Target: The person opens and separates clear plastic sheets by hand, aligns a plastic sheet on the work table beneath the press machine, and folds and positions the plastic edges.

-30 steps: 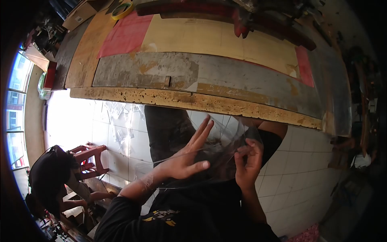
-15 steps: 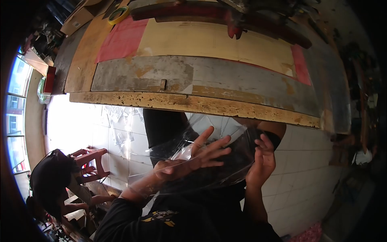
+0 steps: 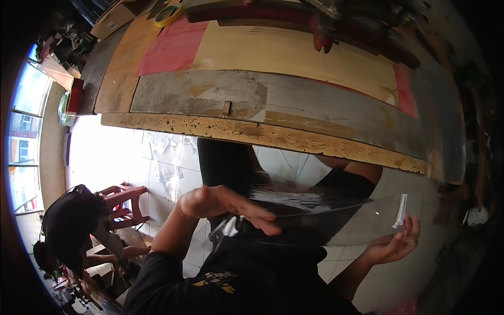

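A glossy clear plastic sheet [image 3: 325,210] stretches between my hands, over my lap and in front of the bench edge. My left hand [image 3: 226,205] lies at the sheet's left end, its fingers stretched out together and pointing right. Whether its thumb pinches the film underneath cannot be seen. At the far right end, the curled fingers of my right hand [image 3: 396,241] grip the sheet's lower corner, beside a bright whitish edge strip. My dark clothing and the floor show through the film.
The worn wooden bench edge [image 3: 262,137] runs just beyond my hands. On the bench are a yellow and red panel [image 3: 294,50], a dark red metal bar [image 3: 252,13] and a tape roll [image 3: 168,14]. Another person [image 3: 73,226] bends by a red stool [image 3: 125,205] at left.
My right hand has moved right and down, drawing the sheet out longer and flatter. My left hand has shifted left, its spread fingers now together. The view has shifted slightly.
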Motion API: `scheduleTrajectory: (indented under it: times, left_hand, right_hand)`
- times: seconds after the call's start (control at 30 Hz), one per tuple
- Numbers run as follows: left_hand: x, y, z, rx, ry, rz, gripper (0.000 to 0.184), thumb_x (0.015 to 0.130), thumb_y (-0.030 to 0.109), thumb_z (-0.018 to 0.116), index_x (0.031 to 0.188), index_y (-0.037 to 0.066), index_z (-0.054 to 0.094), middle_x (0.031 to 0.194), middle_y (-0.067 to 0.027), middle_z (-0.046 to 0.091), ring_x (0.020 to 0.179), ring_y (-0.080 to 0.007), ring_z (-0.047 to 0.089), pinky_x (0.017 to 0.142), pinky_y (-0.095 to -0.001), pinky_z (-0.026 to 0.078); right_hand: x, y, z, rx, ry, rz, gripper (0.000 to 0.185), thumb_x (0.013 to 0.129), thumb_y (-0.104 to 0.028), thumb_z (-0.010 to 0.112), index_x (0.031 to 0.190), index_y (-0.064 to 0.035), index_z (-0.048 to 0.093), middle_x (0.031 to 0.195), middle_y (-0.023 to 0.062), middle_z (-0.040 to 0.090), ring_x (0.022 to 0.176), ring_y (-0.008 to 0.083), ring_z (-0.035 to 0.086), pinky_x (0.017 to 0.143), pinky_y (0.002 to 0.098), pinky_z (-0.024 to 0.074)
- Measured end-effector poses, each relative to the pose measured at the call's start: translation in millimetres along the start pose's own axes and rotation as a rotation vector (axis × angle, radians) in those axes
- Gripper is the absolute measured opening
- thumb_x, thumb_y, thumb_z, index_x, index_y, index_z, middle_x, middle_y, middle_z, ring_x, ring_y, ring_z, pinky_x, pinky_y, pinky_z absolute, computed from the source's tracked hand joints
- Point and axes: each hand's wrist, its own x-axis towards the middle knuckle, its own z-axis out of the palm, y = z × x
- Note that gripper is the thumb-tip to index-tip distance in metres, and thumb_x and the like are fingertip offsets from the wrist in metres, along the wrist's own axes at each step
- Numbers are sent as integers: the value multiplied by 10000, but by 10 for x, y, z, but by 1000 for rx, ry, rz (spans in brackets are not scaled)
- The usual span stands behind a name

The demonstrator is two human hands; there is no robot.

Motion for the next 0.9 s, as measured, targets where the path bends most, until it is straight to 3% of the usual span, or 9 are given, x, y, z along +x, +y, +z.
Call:
scheduleTrajectory:
  times: [0.07,0.1,0.17,0.27,0.4,0.47,0.63,0.77,0.9]
  left_hand:
    - [158,111,-2,184,-31,-52,867,995,582,609,1532,-75,437,1333,-289,666,1274,-349,652,1113,-448,458]
    - [242,170,18,326,-1,-106,640,1019,295,687,1527,-28,468,1295,-214,712,1226,-272,683,1090,-395,479]
    - [357,224,134,469,85,-188,517,1055,145,627,1524,-12,476,1233,-153,751,1177,-212,701,1050,-339,499]
    - [478,146,259,333,223,-236,449,1081,114,574,1498,-30,493,1185,-133,765,1146,-190,709,1031,-322,510]
    - [473,-194,170,184,269,-157,303,1107,149,526,1343,-35,576,1116,-145,762,1142,-217,710,1053,-333,517]
    - [503,-341,195,100,325,-117,266,1121,182,489,1271,-20,576,1137,-151,749,1155,-231,705,1055,-349,524]
    - [608,-273,335,-108,479,-171,297,1149,311,389,1158,44,521,1075,-118,693,1201,-278,682,868,-398,636]
    - [620,-259,352,-134,569,-178,307,1148,322,402,1152,35,511,1003,-117,689,1081,-255,721,838,-376,644]
    - [543,-216,245,-102,566,-189,278,1135,267,467,1169,6,556,975,-122,715,999,-241,732,850,-343,622]
  right_hand:
    - [30,119,-118,-73,28,19,160,1025,-145,524,1043,5,474,1249,279,614,1112,325,642,976,446,549]
    - [34,159,-175,-71,30,14,160,1025,-145,524,1043,5,474,1249,279,614,1112,325,642,976,446,549]
    - [16,215,-294,-42,3,211,205,1022,-143,590,1091,10,473,1178,230,646,1073,286,651,942,420,561]
    - [25,193,-296,-154,43,500,232,1023,-167,654,1117,-12,509,1181,150,677,1028,225,659,938,367,518]
    - [58,172,-171,-354,59,412,302,1020,-204,683,1193,-16,522,1231,154,655,1104,241,638,963,389,506]
    - [30,54,-37,-815,11,-78,483,1005,-365,706,1298,-35,512,1305,163,613,1215,298,589,1026,463,468]
    - [-313,-315,351,-149,-695,-413,956,755,-790,735,1397,-127,486,1415,124,511,1322,357,485,1067,533,417]
    - [-528,-495,731,-69,-734,-349,642,780,-362,929,1283,-179,575,1291,53,571,1240,280,557,1011,472,446]
    - [-394,-454,751,112,-748,-277,478,829,-69,869,1222,-118,601,1177,80,671,1065,255,691,894,409,548]
